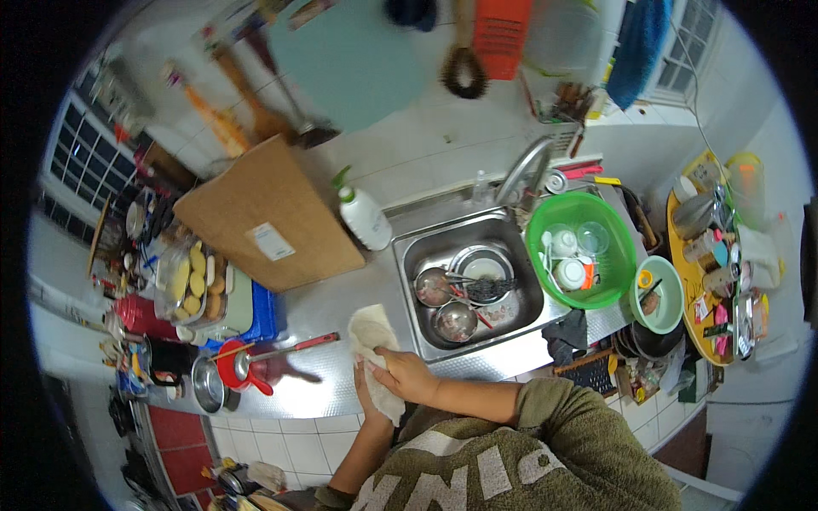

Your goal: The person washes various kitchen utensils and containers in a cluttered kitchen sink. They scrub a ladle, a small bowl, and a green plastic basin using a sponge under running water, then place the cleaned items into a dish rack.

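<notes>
A cream cloth (374,332) hangs between my hands over the front edge of the steel counter. My right hand (410,377) closes on its middle, thumb and fingers pinching a fold. Behind and below, my left hand (369,399) is wrapped in the cloth's lower part, which hides some of its fingers. To the right of the hands lies a steel sink (409,306). It holds two small metal bowls (456,321), a larger round metal dish (486,255) and a dark mesh-like utensil (491,289). Pinkish scraps lie on the sink bottom.
Left of my hands, a ladle (287,349) rests across a red pan (231,365) beside a steel bowl (209,383). A brown board (268,211) leans near a white pump bottle (365,220). Right of the sink stand a green basin (610,281) with cups and a pale green bowl (664,281).
</notes>
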